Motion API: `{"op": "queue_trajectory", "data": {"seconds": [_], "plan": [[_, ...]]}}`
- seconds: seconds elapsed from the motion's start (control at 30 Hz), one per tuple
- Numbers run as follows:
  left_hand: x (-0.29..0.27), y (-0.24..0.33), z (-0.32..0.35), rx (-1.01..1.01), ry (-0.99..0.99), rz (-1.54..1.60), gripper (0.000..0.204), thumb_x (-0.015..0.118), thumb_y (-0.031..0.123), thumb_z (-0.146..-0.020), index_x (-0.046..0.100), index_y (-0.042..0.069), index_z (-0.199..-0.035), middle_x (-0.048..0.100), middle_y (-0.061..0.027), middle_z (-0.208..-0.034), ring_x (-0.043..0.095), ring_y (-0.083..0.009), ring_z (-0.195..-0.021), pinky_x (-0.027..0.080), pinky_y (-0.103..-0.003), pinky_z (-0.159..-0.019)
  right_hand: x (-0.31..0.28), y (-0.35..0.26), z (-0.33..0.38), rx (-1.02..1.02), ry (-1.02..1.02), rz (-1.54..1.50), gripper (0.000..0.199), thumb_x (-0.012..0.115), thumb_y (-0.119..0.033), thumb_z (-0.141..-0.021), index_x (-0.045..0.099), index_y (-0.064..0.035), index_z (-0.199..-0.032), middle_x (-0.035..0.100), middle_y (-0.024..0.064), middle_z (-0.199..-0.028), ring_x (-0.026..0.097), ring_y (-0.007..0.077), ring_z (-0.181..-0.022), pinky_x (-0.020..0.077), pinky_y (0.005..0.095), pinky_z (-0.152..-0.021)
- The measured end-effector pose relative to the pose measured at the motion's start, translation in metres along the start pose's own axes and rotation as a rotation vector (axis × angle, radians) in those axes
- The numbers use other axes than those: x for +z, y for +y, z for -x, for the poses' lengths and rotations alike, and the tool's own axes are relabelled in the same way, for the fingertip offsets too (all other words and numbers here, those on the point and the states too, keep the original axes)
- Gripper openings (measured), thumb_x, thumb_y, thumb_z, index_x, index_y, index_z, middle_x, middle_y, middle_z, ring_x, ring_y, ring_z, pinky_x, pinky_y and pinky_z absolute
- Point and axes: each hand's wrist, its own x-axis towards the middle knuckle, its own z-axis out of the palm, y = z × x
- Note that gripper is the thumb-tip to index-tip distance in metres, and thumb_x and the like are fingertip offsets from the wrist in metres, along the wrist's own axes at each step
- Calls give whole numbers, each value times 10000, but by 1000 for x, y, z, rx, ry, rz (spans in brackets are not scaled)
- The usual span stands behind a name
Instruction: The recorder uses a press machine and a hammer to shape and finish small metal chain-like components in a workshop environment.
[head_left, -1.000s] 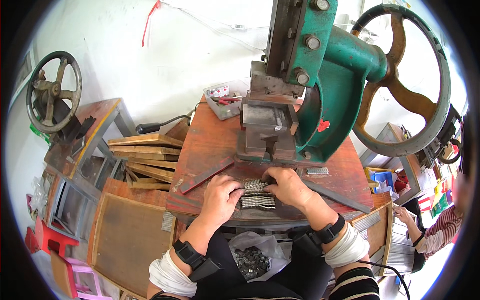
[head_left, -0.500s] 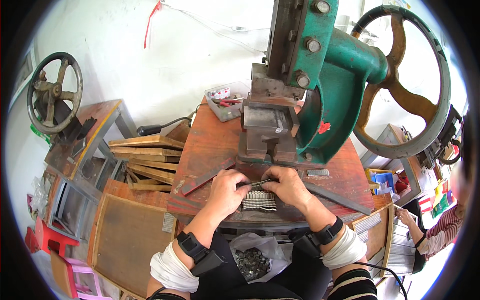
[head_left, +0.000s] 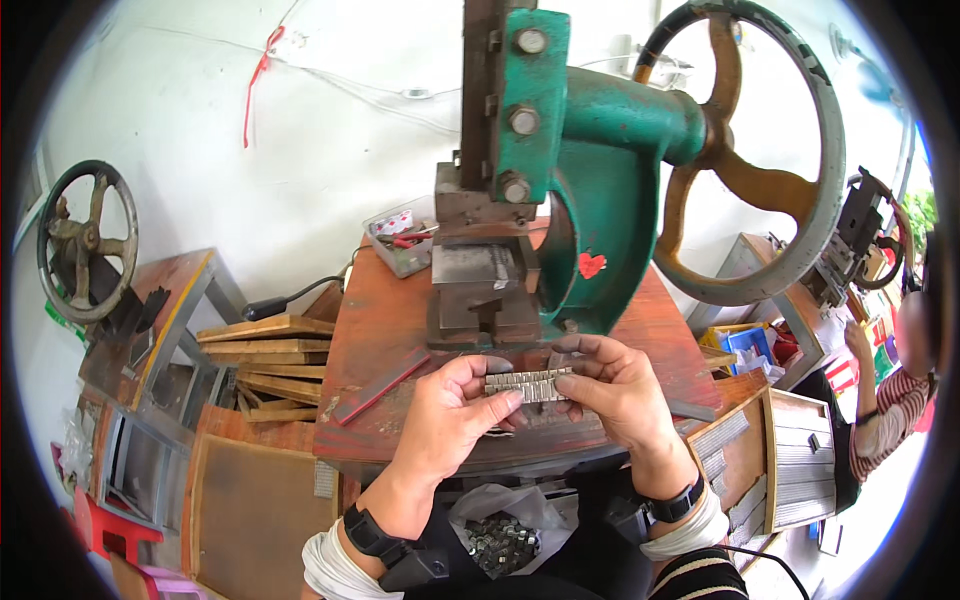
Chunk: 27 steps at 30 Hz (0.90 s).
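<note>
A short silvery strip of metal segments in two rows point(head_left: 530, 384), like a stack of metal links, is held level above the front of the bench. My left hand point(head_left: 450, 410) pinches its left end between thumb and fingers. On the other end, my right hand point(head_left: 618, 392) is closed with the thumb across the front face. Just beyond both hands stands a green hand press point(head_left: 618, 190) with a steel die block point(head_left: 485, 310). The bench surface directly under the strip is mostly hidden by my hands.
A red-edged flat bar point(head_left: 382, 387) lies left on the wooden bench point(head_left: 360, 325). Behind it is a plastic tool box point(head_left: 402, 258). A bag of small metal pieces point(head_left: 505, 545) hangs below the bench edge. Wooden trays point(head_left: 770, 460) and a co-worker point(head_left: 890, 410) are at right.
Both hands have lifted the metal strip off the bench and turned its face up. The whole view has shifted, with the press now further left. The co-worker's hand has risen from the tray.
</note>
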Motion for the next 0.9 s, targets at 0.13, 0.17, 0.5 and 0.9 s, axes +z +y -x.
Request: {"op": "queue_trajectory", "data": {"seconds": [0.13,0.17,0.5,0.9], "plan": [[15,-1,0,32,-1,-75,290,695,-14,-859,575,-50,-1121,684,-132,-959,686,-177,-765,590,-292,-695,-8,-10,13,-48,51,61,412,672,18,-864,538,62,-1251,686,99,-952,641,106,-740,538,227,-607],[16,-1,0,27,-10,-78,284,683,-12,-872,572,-51,-1131,685,-118,-956,682,-155,-766,574,-271,-681,-9,-10,15,-61,48,72,406,667,16,-869,538,60,-1252,686,99,-949,640,105,-746,538,228,-611],[8,-3,19,24,25,-116,276,690,4,-872,586,-56,-1121,689,-131,-948,692,-182,-754,580,-285,-679,-6,3,17,-76,-46,79,381,633,23,-890,544,46,-1260,688,77,-939,635,111,-755,530,240,-633],[-38,-92,108,31,64,-863,207,759,64,-825,648,-20,-977,694,-100,-779,671,-139,-655,540,-267,-635,-12,132,94,-253,-157,1008,215,719,-59,-799,691,-6,-1006,689,176,-834,687,337,-766,552,379,-693]]}}
